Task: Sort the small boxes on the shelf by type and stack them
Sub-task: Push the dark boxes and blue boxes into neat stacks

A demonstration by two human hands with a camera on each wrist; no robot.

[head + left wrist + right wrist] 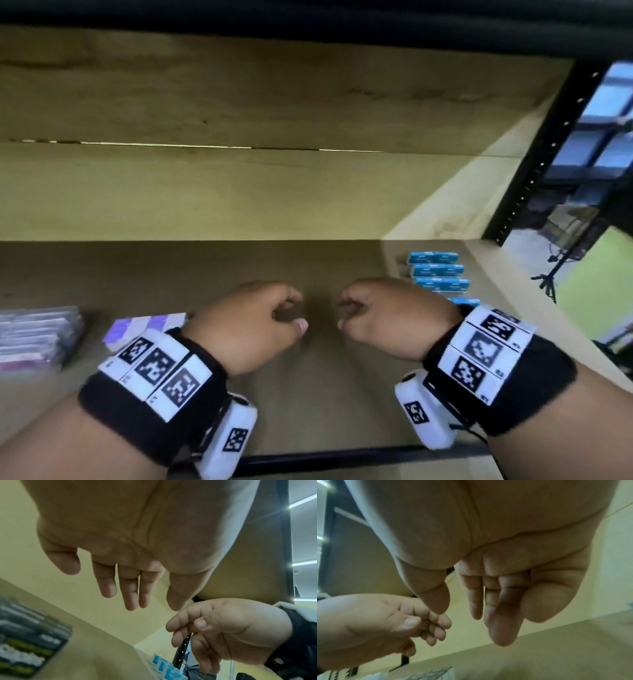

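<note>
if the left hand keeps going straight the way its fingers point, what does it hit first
Probably the right hand: the left hand has its loosely curled fingers aimed across at it, over bare shelf. Depth is unclear, so it might pass beside it.

My wrists, banded and tagged

Each wrist wears a wide black fabric band [144, 407] topped by a row of three white tiles printed with black square codes [483, 346]; a small white camera box [231, 438] with its own code hangs beneath, a thin black cable alongside.
</note>
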